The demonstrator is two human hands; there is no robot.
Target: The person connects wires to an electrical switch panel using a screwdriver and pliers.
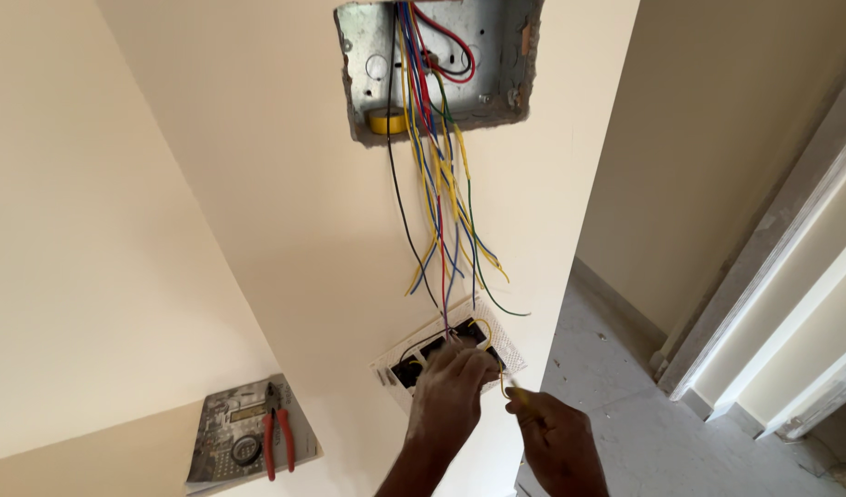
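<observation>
Both hands work low on the wall, close together but not touching. The left hand (451, 387) is curled over the back of a white switch plate (397, 361), fingers closed against its dark modules, so the plate hangs tilted just below the wall opening. The right hand (554, 440), just beside and slightly lower, pinches a yellow wire (506, 385) between its fingertips; that wire loops up to the plate's rear. Above them, a bundle of wires (441, 184) in red, blue, yellow, green and black drops from a metal wall box (510, 55) set into the cream wall (285, 184), with several loose ends splaying out before reaching the plate. Inside the box, at its lower left, sits a roll of yellow tape (386, 121). Well apart to the lower left, on a ledge, red-handled pliers (276, 442) lie on a sheet of printed paper (216, 433), next to 1 small round black object that is too small to identify.
</observation>
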